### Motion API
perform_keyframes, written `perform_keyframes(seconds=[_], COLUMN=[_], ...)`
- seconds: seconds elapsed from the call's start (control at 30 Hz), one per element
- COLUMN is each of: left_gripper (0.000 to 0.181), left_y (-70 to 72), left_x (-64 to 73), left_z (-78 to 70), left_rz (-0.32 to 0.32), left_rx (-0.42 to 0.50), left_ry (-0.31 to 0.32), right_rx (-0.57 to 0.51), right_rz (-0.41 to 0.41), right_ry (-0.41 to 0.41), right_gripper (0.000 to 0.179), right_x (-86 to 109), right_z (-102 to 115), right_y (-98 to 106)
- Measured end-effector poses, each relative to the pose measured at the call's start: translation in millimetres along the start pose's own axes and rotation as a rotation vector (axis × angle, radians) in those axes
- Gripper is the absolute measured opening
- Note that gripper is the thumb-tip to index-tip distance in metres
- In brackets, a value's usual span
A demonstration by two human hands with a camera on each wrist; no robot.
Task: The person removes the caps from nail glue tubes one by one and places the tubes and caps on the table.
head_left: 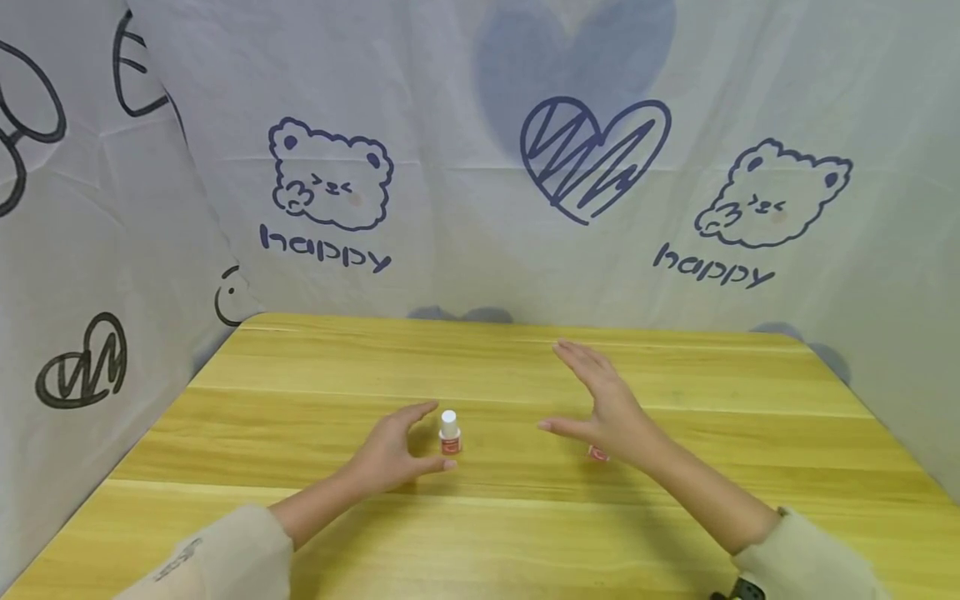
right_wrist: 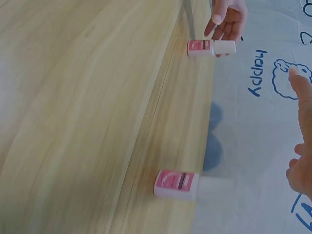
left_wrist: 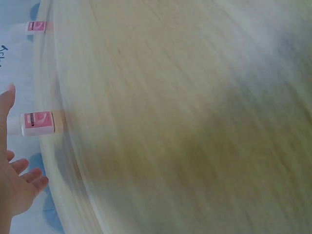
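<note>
A small white bottle (head_left: 450, 445) with a pink label and white cap stands upright on the table. My left hand (head_left: 386, 457) is just left of it, thumb and fingers spread apart around the bottle's side without gripping. In the left wrist view, that bottle (left_wrist: 38, 123) appears beside the left hand (left_wrist: 18, 183). A second similar bottle (head_left: 597, 453) is mostly hidden behind my right hand (head_left: 617, 417), which hovers with thumb and fingers wide apart. The right wrist view shows this second bottle (right_wrist: 175, 184) upright, apart from the right hand (right_wrist: 303, 165).
The wooden table (head_left: 315, 358) has a yellow grain surface. White cloth (head_left: 450, 200) printed with hearts, bears and "happy" hangs behind it and along the sides. A dark watch (head_left: 747, 590) shows at the right sleeve (head_left: 810, 554).
</note>
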State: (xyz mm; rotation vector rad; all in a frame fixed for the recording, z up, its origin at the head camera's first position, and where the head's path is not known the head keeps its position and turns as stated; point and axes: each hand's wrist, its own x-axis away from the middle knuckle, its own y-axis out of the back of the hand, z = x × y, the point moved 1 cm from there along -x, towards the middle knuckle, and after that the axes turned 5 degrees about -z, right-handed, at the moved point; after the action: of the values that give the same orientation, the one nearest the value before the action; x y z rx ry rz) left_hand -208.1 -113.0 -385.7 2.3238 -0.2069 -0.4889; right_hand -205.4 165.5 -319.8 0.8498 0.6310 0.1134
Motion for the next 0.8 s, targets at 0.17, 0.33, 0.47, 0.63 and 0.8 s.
perform_keyframes(seconds=[0.17, 0.33, 0.47, 0.63, 0.8], left_gripper=[0.074, 0.067, 0.056, 0.05, 0.045], left_y=[-4.0, -6.6, -7.9, -7.7, -10.1], left_x=[-1.3, -2.8, -4.3, -5.9, -7.7], left_z=[0.0, 1.5, 1.8, 1.4, 2.4], left_rz=[-0.011, 0.003, -0.003, -0.037, -0.018], left_rx=[0.025, 0.094, 0.137, 0.166, 0.206], left_ry=[0.01, 0.046, 0.055, 0.085, 0.094], right_rx=[-0.064, -0.096, -0.113, -0.148, -0.205], right_rz=[0.007, 0.005, 0.008, 0.037, 0.072], right_ry=[0.011, 0.046, 0.059, 0.019, -0.061], right_gripper=[0.08, 0.073, 0.069, 0.065, 0.061], right_x=[-5.7, -11.5, -15.4, -22.2, -28.0], right_z=[4.3, 9.4, 13.8, 18.0, 19.4], right_y=[-11.1, -22.4, -30.9, -44.3, -57.7])
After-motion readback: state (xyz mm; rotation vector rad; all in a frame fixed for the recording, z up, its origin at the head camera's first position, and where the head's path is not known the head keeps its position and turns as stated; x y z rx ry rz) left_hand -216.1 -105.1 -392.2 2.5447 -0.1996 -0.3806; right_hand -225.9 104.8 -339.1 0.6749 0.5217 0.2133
